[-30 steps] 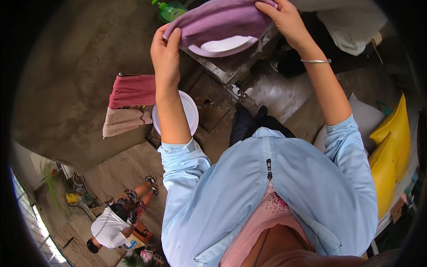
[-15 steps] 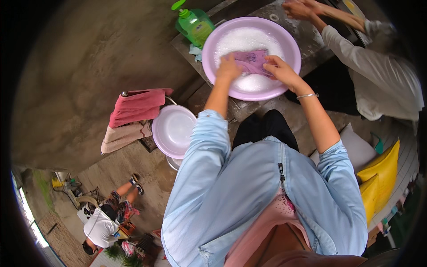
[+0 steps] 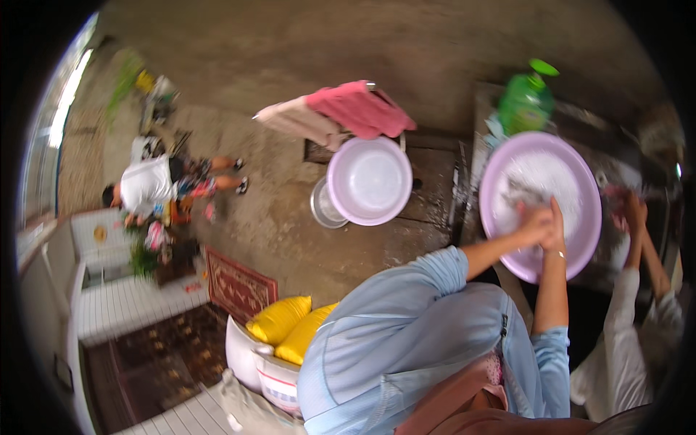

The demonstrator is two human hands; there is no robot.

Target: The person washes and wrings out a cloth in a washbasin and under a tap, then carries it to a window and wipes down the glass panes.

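Lilac basin sits on the counter, filled with white foam. Left hand and right hand meet above its near half, the right wearing a bracelet. Fingers look drawn together, but motion blur hides them; cannot tell whether they pinch anything. A greyish, smeared shape lies in the foam just past the fingertips; kind unclear.

Risks, as judged: slippery suds could let something slide from the grip. A hard push toward the body could shift the basin, since its near rim seems to reach the counter's front edge; overhang cannot be confirmed. Brisk strokes could slop foam over that low side. The green pump bottle stands just beyond the far rim, tall and likely tippable if the basin is shoved back or an elbow swings wide.

Edges and room: most working space is over the foam, between hands and far rim. On the right, a co-worker's hand is near the rim, so sideways reach is tight there. On the left, the counter ends shortly past the basin; beyond and lower stands a second basin, well apart, beside a hanging pink towel.
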